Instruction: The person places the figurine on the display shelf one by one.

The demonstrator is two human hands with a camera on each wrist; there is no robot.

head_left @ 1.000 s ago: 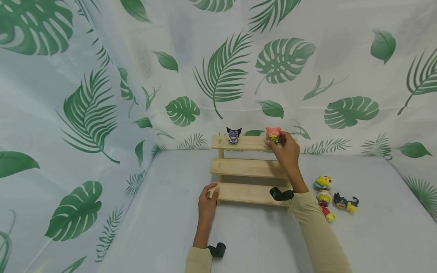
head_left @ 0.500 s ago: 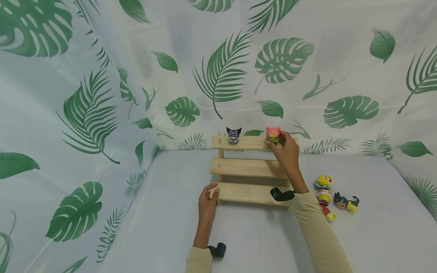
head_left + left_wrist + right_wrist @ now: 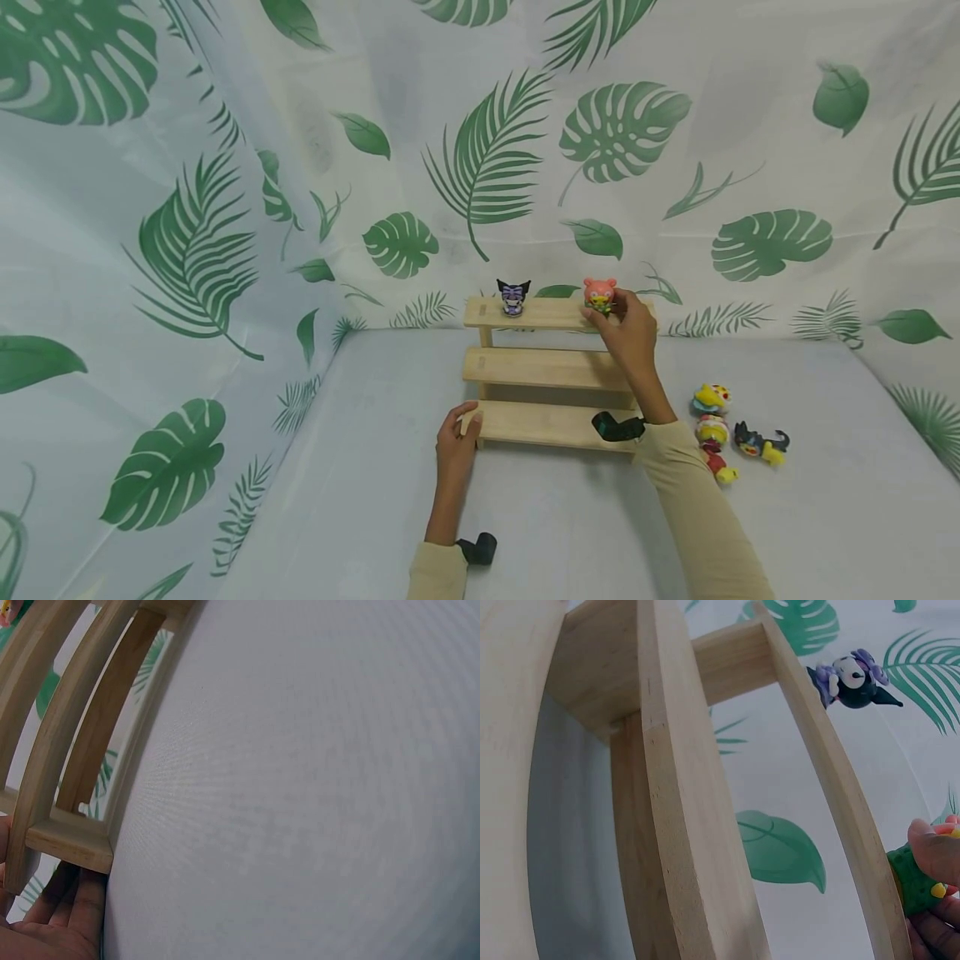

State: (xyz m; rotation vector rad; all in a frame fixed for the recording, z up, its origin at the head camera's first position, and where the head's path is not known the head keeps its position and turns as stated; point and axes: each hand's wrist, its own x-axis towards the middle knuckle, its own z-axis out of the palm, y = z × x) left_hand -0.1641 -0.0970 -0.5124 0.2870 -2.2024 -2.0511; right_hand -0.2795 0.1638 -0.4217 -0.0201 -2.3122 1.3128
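Note:
A three-tier wooden display stand faces me in the head view. My right hand holds a small figurine with a pink bear-like hood at the right part of the top tier. In the right wrist view, its green lower body shows between thumb and fingers, against the top board. My left hand grips the left end of the lowest tier, thumb on the board. The left wrist view shows its fingers by the stand's end piece. A black-and-purple figurine stands on the top tier's left part.
Right of the stand, several figurines lie on the pale surface: a yellow-and-blue one, a red-and-yellow one and a black one with a yellow part. Leaf-printed sheeting rises behind the stand and at the left.

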